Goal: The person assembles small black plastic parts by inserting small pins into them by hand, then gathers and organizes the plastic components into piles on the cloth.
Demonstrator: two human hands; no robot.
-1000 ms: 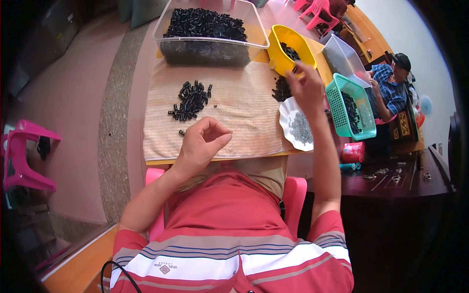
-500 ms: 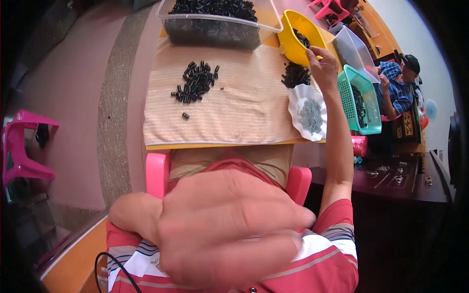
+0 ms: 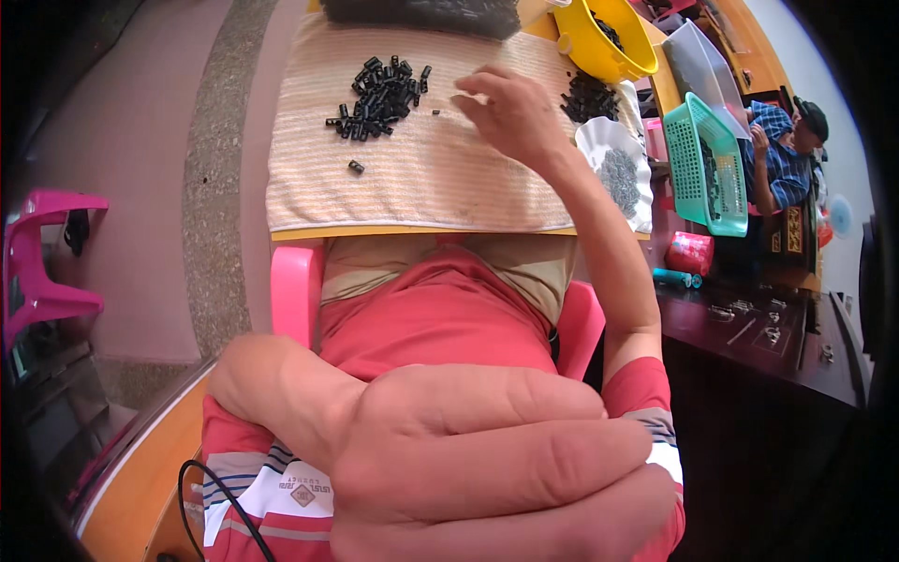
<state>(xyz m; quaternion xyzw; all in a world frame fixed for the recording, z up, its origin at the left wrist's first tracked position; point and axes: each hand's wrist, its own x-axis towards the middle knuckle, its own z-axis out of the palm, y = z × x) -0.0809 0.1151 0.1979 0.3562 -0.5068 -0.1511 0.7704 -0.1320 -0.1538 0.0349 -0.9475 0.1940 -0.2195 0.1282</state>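
Note:
My right hand (image 3: 510, 110) hovers over the striped towel (image 3: 375, 201), palm down. Its thumb and forefinger are apart, and I see nothing between them. To its left lies a heap of short black cylindrical parts (image 3: 382, 98), with one loose black part (image 3: 356, 167) closer to me and a tiny dark bit (image 3: 436, 112) beside the heap. To its right are a heap of small black pieces (image 3: 590, 96) and a white fluted dish (image 3: 641, 192) of fine silvery pieces. Very large and near, my left hand (image 3: 496, 468) shows its back. Its fingers are bent together; thumb and palm are hidden.
A yellow bowl (image 3: 646, 64) and a clear bin of black parts (image 3: 421, 14) stand at the far side. Beyond the right edge are a green basket (image 3: 688, 178), a clear box (image 3: 716, 89) and a seated person (image 3: 782, 159). A pink stool (image 3: 47, 253) stands left.
My right hand has left the yellow bowl's rim and moved left over the towel. My left hand has shifted right and down. The whole view has tilted, so the table sits higher.

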